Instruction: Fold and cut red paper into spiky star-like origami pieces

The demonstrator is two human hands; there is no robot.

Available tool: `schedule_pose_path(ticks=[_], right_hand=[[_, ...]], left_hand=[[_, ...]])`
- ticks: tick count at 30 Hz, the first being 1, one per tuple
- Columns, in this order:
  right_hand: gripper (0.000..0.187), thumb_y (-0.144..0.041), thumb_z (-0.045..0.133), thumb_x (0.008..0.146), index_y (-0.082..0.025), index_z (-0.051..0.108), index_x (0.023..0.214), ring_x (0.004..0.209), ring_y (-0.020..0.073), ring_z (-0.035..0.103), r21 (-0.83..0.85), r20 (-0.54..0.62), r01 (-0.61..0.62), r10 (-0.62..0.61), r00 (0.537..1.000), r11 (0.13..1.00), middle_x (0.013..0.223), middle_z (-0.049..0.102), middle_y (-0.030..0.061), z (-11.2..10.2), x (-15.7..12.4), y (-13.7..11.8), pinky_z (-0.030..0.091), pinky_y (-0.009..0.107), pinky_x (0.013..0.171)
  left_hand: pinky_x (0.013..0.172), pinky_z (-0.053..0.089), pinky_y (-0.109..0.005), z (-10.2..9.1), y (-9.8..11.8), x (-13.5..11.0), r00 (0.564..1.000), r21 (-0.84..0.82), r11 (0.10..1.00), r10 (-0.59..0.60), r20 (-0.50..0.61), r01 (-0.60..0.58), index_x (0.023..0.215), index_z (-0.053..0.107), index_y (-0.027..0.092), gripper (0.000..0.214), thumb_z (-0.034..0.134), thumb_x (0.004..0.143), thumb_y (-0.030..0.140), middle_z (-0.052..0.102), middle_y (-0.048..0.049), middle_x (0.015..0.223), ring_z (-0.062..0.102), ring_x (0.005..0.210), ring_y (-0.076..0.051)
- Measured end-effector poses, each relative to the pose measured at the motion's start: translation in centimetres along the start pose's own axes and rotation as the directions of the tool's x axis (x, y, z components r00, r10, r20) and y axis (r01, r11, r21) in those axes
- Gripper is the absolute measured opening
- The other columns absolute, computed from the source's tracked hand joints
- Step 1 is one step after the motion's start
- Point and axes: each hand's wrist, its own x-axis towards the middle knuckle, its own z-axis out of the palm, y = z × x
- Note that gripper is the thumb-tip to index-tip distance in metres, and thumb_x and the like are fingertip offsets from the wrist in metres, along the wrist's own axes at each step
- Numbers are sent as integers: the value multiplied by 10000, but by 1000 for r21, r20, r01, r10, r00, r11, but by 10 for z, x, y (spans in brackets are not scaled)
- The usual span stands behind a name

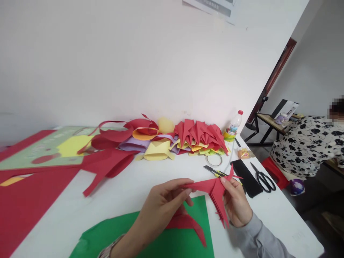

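Note:
Between my hands is a red folded-paper piece (217, 190) with several pointed arms, held above the table. My left hand (163, 204) pinches the tip of its long left arm between thumb and fingers. On the other side, my right hand (238, 200) grips the piece near its centre, the thumb on top. Below my left hand, another red folded-paper piece (188, 224) lies on a green paper sheet (120, 236), partly hidden by that hand.
Along the wall lie rolled coloured papers (157, 149) and a row of red folded pieces (199, 134). A bottle (234, 126), tape roll (214, 159), utility knife (213, 170), black phone (246, 178) and scissors (263, 178) are at right. A person (309, 143) sits beyond.

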Motion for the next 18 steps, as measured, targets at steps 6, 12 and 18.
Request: schedule_pose_path(ticks=[6, 12, 18], right_hand=[[303, -391, 852, 655, -145, 676, 668, 459, 86, 566, -64, 44, 56, -53, 998, 996, 576, 665, -4, -3, 0, 0, 473, 172, 434], [325, -411, 862, 628, -134, 696, 670, 443, 97, 551, -92, 49, 83, -79, 996, 992, 553, 657, 18, -1, 1, 0, 475, 193, 419], [321, -387, 896, 562, -142, 715, 664, 457, 116, 573, -156, -21, 132, -137, 990, 979, 598, 685, 35, -12, 7, 1, 498, 226, 454]], left_hand=[[491, 504, -260, -4, -1, 2, 999, -10, 999, 31, -12, -31, 883, 723, 166, 226, 673, 740, 334, 679, 9, 566, 606, 447, -135], [424, 548, -255, -6, -7, 5, 949, 264, 914, 314, 19, -307, 1025, 670, 126, 296, 461, 930, 312, 673, 0, 557, 630, 423, -143], [536, 585, -259, -16, -10, 9, 660, 743, 276, 695, 284, -610, 1082, 636, 112, 322, 337, 968, 150, 766, -124, 858, 730, 678, -181]])
